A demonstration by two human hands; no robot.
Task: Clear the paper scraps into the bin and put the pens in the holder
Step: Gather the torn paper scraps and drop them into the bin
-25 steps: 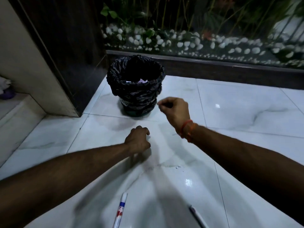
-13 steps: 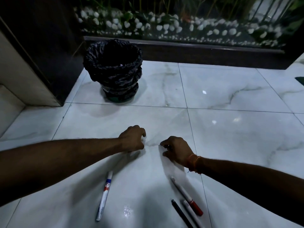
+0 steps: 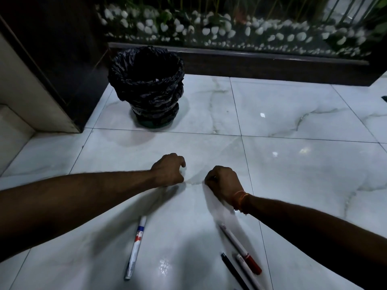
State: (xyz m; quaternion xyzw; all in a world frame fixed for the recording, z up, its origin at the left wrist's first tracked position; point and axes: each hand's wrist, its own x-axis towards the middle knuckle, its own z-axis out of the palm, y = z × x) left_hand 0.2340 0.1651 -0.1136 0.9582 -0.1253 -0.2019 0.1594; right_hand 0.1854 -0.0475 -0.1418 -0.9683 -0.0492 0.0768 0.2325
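A bin [image 3: 146,84] lined with a black bag stands on the marble floor at the back left. My left hand [image 3: 168,170] rests on the floor with its fingers curled under; no object shows in it. My right hand [image 3: 223,182], with an orange thread at the wrist, is fisted on the floor beside it, a hand's width apart. A white marker with a blue and red label [image 3: 136,246] lies near my left forearm. A white pen with a red cap [image 3: 240,249], a black pen [image 3: 231,271] and another white pen [image 3: 246,271] lie below my right wrist. No holder is in view.
A dark wall panel [image 3: 62,59] and a pale step [image 3: 12,126] stand at the left. A dark ledge [image 3: 272,65] with white pebbles and plants behind glass runs along the back. A small dark object [image 3: 384,99] shows at the right edge.
My right hand dropped from near the bin down to the floor beside my left hand. The view tilted down, bringing the pens on the right into sight.
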